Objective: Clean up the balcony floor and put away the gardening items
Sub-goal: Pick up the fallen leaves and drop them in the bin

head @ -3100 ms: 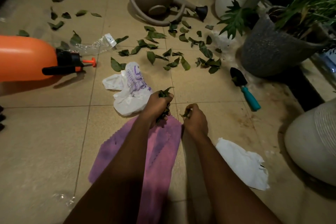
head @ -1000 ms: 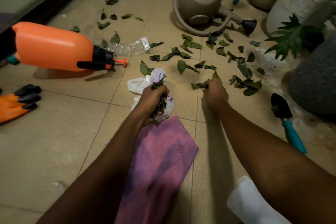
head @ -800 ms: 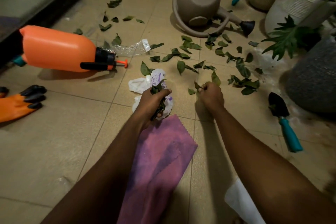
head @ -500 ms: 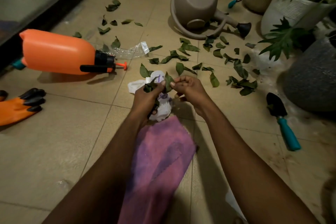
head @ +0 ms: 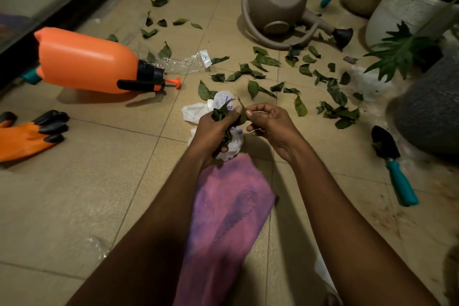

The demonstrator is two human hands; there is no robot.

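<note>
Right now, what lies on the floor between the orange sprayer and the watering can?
Head view: a crumpled clear plastic wrapper and a few loose leaves.

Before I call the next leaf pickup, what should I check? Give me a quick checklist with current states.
1. Left hand grips the leaf bunch: ok.
2. Right hand free for another pick: not ok, it pinches a leaf against the bunch.
3. Loose leaves cleared: not ok, many lie on the tiles ahead.
4. White bag open to take the bunch: cannot tell, it lies crumpled under the hands.
5. Trowel put away: not ok, it lies on the tiles at right.
</note>
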